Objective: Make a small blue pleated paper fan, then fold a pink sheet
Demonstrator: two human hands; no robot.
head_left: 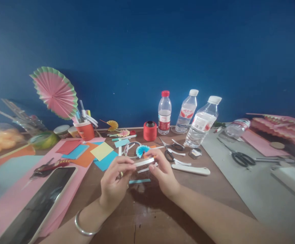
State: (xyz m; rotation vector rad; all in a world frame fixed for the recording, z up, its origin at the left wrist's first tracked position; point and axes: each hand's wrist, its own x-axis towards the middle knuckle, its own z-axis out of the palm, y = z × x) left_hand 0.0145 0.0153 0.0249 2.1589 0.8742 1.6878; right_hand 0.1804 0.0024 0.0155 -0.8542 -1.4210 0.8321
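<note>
My left hand (117, 176) and my right hand (164, 173) are raised over the table, fingers pinched on the two ends of a narrow white strip (144, 162). Whether it is paper or tape I cannot make out. Just beyond the fingers sits a small pleated blue paper fan (142, 150), beside a clear-looking tape ring (129, 150) partly hidden behind it. A light blue strip (139, 181) lies on the table below my hands. To the right of my right hand lie a white-handled cutter (191, 169) and black-handled scissors (169, 155), with white curled strips around them.
Three water bottles (164, 115) and a red spool (150, 131) stand at the back. On the left are a phone (39, 203), coloured paper squares (102, 151) and a red cup (85, 130) with a large pink fan (54, 93). Further scissors (242, 158) lie on a grey sheet at right.
</note>
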